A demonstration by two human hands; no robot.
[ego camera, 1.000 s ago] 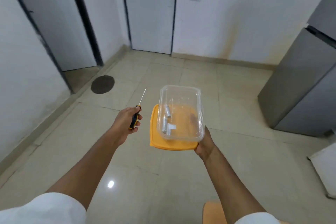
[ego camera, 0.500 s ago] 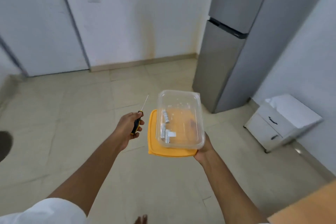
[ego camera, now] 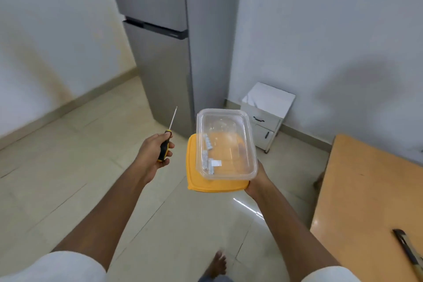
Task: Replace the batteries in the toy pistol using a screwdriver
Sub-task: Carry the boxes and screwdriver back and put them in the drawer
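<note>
so the table (ego camera: 357, 190) is the landmark: it lies to the right of both hands, low at the frame's right edge. the right hand (ego camera: 256, 181) is the nearer one to it. that hand grips the near right corner of a clear box (ego camera: 225, 144) stacked on an orange lid (ego camera: 194, 167), with batteries (ego camera: 207, 144) lying along the box's left wall, their long axis pointing away from the person. the left hand (ego camera: 153, 153), farther from the table, is clenched round the screwdriver (ego camera: 168, 137), shaft pointing up and away. no toy pistol can be made out; a dark long object (ego camera: 406, 249) lies on the table's near right part, too cut off to name. beyond the table stand a small cabinet (ego camera: 266, 117) and a fridge (ego camera: 167, 52). judging from this, a turn right comes next, and nothing blocks the way.
</note>
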